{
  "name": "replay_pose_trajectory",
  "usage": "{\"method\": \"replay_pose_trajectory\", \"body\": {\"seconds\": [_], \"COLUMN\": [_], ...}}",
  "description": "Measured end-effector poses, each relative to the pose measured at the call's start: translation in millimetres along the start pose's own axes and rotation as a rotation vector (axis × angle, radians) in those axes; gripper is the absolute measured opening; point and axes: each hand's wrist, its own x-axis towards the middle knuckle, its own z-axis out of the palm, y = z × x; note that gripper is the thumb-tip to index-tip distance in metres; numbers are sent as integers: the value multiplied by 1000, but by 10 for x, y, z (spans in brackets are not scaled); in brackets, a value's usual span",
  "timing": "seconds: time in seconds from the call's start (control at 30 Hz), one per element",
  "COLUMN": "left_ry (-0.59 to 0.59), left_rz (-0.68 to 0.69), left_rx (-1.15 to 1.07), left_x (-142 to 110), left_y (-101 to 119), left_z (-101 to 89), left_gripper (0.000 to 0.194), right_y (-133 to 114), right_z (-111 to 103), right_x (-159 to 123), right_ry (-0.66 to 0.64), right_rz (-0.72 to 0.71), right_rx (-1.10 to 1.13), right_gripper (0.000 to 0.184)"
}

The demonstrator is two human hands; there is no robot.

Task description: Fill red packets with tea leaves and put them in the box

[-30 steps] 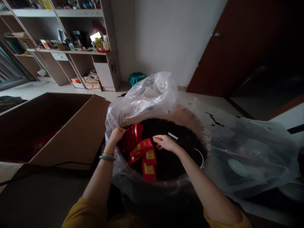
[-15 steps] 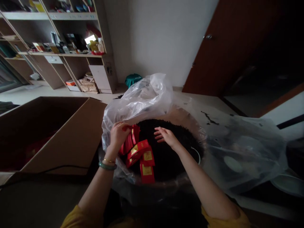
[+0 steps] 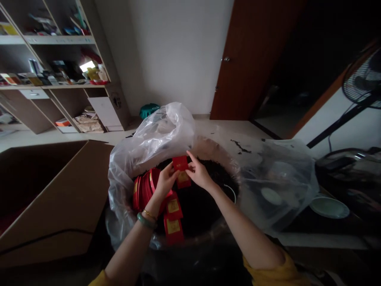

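A small red packet (image 3: 180, 163) with a gold label is held up between my two hands. My left hand (image 3: 166, 179), with a green bangle at the wrist, pinches its left edge. On its right edge are the thumb and fingers of my right hand (image 3: 199, 174), the index finger stretched upward. Beneath lies dark, loose, leaf-like material (image 3: 202, 206) in a round tub lined with a clear plastic bag (image 3: 119, 167). A row of upright red packets (image 3: 143, 190) stands at the left inside the tub. More gold-labelled packets (image 3: 174, 226) lie overlapping in front.
An open cardboard box (image 3: 59, 202) stands at the left. A thin white curved rim (image 3: 233, 192) shows in the tub's right side. Clear plastic sheeting (image 3: 276, 178) spreads to the right, near a pale dish (image 3: 329, 207) and a fan (image 3: 364, 79). Shelves (image 3: 59, 39) line the back left.
My left hand has left the packet row and moved right, bringing a red packet to the middle. My right hand has closed on its other edge. The view has turned to the right.
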Motion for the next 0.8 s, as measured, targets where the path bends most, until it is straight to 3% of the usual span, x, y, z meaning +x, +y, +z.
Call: {"method": "replay_pose_trajectory", "body": {"seconds": [0.1,0.2,0.43,0.6,0.7,0.8], "left_ry": [-27,-25,-6,30,-21,-74], "left_rz": [48,94,154,204,249,250], "left_rx": [139,311,453,551,670,689], "left_x": [50,57,75,75,38,19], "left_y": [7,-5,-58,-60,-13,24], "left_z": [29,9,-34,-25,-20,-47], "left_gripper": [38,29,33,34,31,27], "right_y": [-44,-87,-109,-148,-158,-136], "right_z": [-6,-34,-3,-12,-51,-100], "right_x": [-20,-35,-64,-83,-69,-37], "right_ry": [63,155,260,269,169,67], "right_rz": [-81,-256,-552,-537,-491,-422], "right_rx": [-209,-422,-708,-767,-732,-653], "right_gripper": [69,61,37,25,12,17]}}
